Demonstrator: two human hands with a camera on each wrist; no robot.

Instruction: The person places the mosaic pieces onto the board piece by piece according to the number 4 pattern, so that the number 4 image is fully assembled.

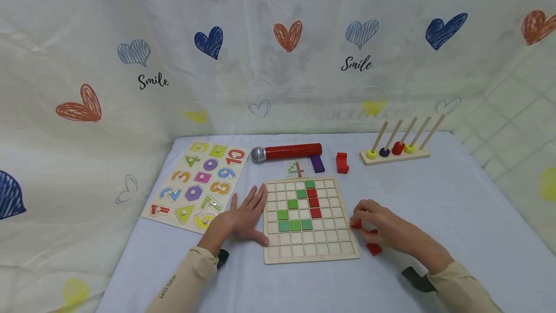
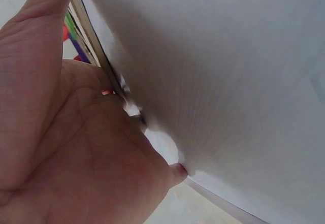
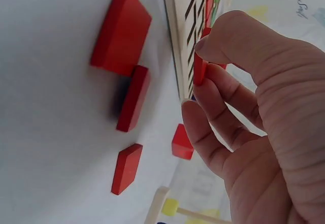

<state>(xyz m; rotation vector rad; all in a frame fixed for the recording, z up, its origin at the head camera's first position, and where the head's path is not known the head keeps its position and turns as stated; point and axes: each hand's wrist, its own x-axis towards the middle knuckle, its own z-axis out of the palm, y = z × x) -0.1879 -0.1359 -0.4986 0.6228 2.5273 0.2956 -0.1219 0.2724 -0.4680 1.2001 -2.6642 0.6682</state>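
A wooden grid board (image 1: 310,258) lies flat on the table. Several green tiles (image 1: 295,225) form a stepped line and a row in its cells, with a column of red tiles (image 1: 313,202) to their right. My left hand (image 1: 246,216) has its fingers spread, thumb and fingertips at the board's left edge. Beside the right edge, my right hand (image 1: 386,223) pinches a red tile (image 3: 200,66) between thumb and fingers, as the right wrist view shows. Below that hand, loose red tiles (image 3: 127,169) lie on the white cloth, two of them close together.
A number puzzle board (image 1: 145,212) lies left of the grid board. Behind the grid are a red microphone (image 1: 293,151), a small pattern card (image 1: 290,170), a purple block (image 1: 317,163) and a red block (image 1: 342,163). A peg stacker (image 1: 395,157) stands at the back right.
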